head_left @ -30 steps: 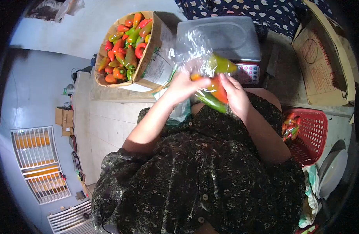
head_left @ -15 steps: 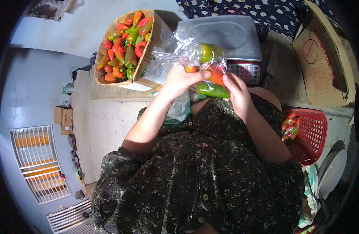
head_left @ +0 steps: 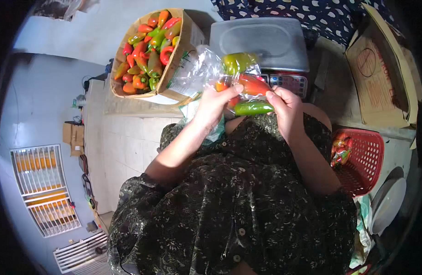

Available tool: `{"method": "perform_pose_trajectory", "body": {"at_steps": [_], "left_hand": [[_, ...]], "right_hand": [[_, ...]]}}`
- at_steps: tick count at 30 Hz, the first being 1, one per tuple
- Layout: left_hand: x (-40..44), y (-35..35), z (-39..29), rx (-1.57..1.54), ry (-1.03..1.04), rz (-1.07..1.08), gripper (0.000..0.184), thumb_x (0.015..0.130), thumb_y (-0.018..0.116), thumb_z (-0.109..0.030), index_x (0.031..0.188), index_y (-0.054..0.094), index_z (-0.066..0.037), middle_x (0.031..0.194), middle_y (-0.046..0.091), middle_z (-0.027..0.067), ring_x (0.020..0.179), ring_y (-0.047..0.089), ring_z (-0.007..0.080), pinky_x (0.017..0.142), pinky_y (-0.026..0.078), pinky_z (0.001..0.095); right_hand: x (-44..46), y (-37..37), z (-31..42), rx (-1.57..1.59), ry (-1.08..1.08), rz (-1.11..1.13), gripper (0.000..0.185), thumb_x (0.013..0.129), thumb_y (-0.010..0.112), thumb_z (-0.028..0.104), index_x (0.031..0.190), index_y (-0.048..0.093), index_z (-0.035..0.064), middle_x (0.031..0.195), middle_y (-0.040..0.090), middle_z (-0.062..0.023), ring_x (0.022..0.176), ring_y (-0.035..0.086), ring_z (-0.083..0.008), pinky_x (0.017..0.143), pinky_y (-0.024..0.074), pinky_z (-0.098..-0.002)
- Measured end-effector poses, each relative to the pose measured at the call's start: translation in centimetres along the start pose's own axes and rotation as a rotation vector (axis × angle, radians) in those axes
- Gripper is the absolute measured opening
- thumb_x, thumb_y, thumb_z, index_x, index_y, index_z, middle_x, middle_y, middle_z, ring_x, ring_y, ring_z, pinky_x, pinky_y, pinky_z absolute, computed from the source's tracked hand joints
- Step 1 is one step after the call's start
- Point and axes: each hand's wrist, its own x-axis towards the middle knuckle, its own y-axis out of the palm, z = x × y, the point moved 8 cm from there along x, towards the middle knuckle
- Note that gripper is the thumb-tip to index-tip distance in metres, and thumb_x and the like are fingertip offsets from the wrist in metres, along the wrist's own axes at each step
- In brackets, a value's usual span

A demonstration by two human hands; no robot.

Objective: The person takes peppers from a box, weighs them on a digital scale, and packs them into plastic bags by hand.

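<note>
Between my hands is a clear plastic bag (head_left: 199, 68) with several peppers inside. A yellow-green pepper (head_left: 238, 63) lies at its far side, a red-orange pepper (head_left: 255, 85) in the middle and a long green pepper (head_left: 253, 108) nearest my body. My left hand (head_left: 213, 104) is closed on the bag's left side, its thumb pressing by the red-orange pepper. On the other side my right hand (head_left: 286, 104) pinches the bag near the tips of the red-orange and green peppers. The bag's loose, crumpled mouth spreads left toward the basket.
A basket (head_left: 182, 46) full of red, orange and green peppers stands at the left. Behind the bag sits a weighing scale (head_left: 259, 43) with a metal tray. A cardboard box (head_left: 380, 73) and a red plastic basket (head_left: 368, 160) with bagged peppers are at the right.
The bag has flattened and turned slightly between my hands, so the red-orange pepper shows more fully. My right hand has shifted a little right, its fingers now pinching the bag's edge.
</note>
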Motion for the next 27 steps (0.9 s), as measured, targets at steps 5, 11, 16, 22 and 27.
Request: {"method": "perform_pose_trajectory", "body": {"at_steps": [5, 11, 16, 22, 27], "left_hand": [[-0.8, 0.4, 1.8, 0.041, -0.162, 0.175, 0.041, 0.078, 0.07, -0.011, 0.114, 0.053, 0.001, 0.101, 0.062, 0.0077, 0.092, 0.059, 0.0158, 0.084, 0.045, 0.0295], [-2.0, 0.5, 0.4, 0.131, 0.106, -0.104, 0.031, 0.078, 0.072, -0.013, 0.103, 0.059, -0.001, 0.089, 0.063, 0.0029, 0.081, 0.058, 0.0104, 0.072, 0.047, 0.0253], [-2.7, 0.2, -2.0, 0.319, 0.208, -0.196, 0.023, 0.083, 0.065, -0.012, 0.102, 0.059, -0.001, 0.088, 0.064, 0.0039, 0.079, 0.059, 0.0114, 0.072, 0.048, 0.0259], [-1.2, -1.6, -4.6, 0.41, 0.275, -0.202, 0.018, 0.092, 0.052, -0.017, 0.094, 0.059, -0.001, 0.082, 0.06, 0.0049, 0.077, 0.056, 0.0131, 0.069, 0.045, 0.0286], [-1.3, 1.0, -6.6, 0.486, 0.362, 0.03, 0.019, 0.093, 0.049, -0.018, 0.092, 0.059, -0.001, 0.08, 0.06, 0.0031, 0.076, 0.054, 0.0112, 0.068, 0.044, 0.0268]], "right_hand": [[0.1, -0.1, 0.6, -0.159, -0.062, 0.036, 0.023, 0.083, 0.055, 0.003, 0.063, 0.047, -0.0001, 0.065, 0.049, -0.0012, 0.058, 0.044, -0.0072, 0.053, 0.0358, -0.0242], [0.2, 0.8, 1.3, -0.352, -0.274, 0.067, 0.026, 0.076, 0.059, -0.004, 0.059, 0.039, -0.0011, 0.06, 0.041, -0.0044, 0.056, 0.041, -0.0103, 0.051, 0.0309, -0.0275], [-0.2, 2.1, 1.3, -0.455, -0.308, 0.119, 0.021, 0.072, 0.059, -0.005, 0.061, 0.041, -0.0024, 0.06, 0.042, -0.0071, 0.056, 0.043, -0.0144, 0.053, 0.0341, -0.0291], [-0.7, 2.6, -1.7, -0.749, -0.091, 0.444, 0.025, 0.073, 0.07, 0.016, 0.064, 0.054, -0.0005, 0.062, 0.05, -0.0114, 0.057, 0.051, -0.0153, 0.053, 0.0384, -0.0316], [0.6, 0.7, 6.5, -0.621, -0.288, 0.132, 0.021, 0.075, 0.07, 0.018, 0.084, 0.059, 0.0029, 0.081, 0.061, -0.0078, 0.077, 0.057, -0.0161, 0.071, 0.0454, -0.0316]]}}
